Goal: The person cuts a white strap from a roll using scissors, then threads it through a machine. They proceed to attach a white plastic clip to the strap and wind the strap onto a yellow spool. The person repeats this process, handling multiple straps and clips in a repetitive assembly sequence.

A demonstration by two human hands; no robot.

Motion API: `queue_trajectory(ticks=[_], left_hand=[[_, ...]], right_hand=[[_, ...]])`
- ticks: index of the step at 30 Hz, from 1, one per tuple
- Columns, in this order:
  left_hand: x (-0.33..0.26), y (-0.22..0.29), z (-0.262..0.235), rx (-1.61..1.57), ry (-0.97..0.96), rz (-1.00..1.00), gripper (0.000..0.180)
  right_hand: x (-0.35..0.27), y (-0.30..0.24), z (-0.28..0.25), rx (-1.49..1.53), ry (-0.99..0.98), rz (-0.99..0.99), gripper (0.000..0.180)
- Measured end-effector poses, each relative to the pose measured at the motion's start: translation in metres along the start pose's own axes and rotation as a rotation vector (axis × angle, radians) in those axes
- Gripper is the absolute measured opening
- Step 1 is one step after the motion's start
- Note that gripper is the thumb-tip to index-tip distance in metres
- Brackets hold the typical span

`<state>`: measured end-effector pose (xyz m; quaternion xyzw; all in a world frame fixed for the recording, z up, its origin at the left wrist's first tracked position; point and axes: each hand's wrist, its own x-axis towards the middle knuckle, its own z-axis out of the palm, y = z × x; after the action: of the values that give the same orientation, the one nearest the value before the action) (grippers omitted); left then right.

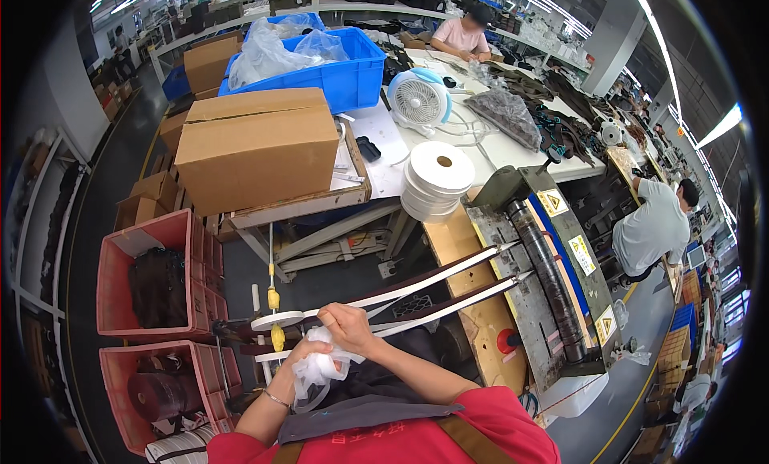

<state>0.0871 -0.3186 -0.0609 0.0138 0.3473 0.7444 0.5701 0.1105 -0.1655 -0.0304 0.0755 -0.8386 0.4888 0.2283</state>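
Observation:
At the lower middle, my left hand is closed around a small white roll in crumpled clear plastic wrap. Just above it my right hand is closed in a fist, apparently gripping the top of the plastic; its fingertips are hidden. Behind my hands, two dark straps with white tape, an upper one and a lower one, run to a roller machine on the right. Left of my hands a flat white tape reel sits on a rod with yellow-wrapped parts.
Two red crates with dark material stand at left. A cardboard box, a blue bin with plastic bags, a fan and stacked white tape rolls are beyond. Co-workers sit at the far table and at right.

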Motion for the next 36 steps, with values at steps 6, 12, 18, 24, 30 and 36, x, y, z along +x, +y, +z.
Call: queue_trajectory(ticks=[6, 12, 18, 24, 30, 36], left_hand=[[-0.004, 0.009, 0.004, -0.296, 0.064, 0.095, 0.038], [-0.006, 0.011, -0.003, -0.388, 0.028, 0.098, 0.031], [-0.013, 0.014, 0.001, -0.404, 0.021, 0.25, 0.024], [-0.031, 0.032, -0.001, -0.535, -0.162, 0.338, 0.026], [-0.045, 0.067, 0.044, -0.388, 0.219, 0.696, 0.034], [-0.015, 0.054, 0.037, 0.765, 0.517, 0.579, 0.011]], right_hand=[[-0.011, 0.007, -0.004, -0.177, 0.001, -0.149, 0.012], [-0.019, 0.006, -0.008, -0.237, -0.031, -0.16, 0.021], [-0.027, 0.013, -0.012, -0.255, -0.057, -0.142, 0.034], [-0.03, 0.024, -0.021, -0.338, -0.006, -0.152, 0.034], [-0.041, 0.026, -0.02, -0.287, -0.08, -0.117, 0.016], [-0.022, -0.018, -0.012, -0.206, -0.171, -0.376, 0.024]])
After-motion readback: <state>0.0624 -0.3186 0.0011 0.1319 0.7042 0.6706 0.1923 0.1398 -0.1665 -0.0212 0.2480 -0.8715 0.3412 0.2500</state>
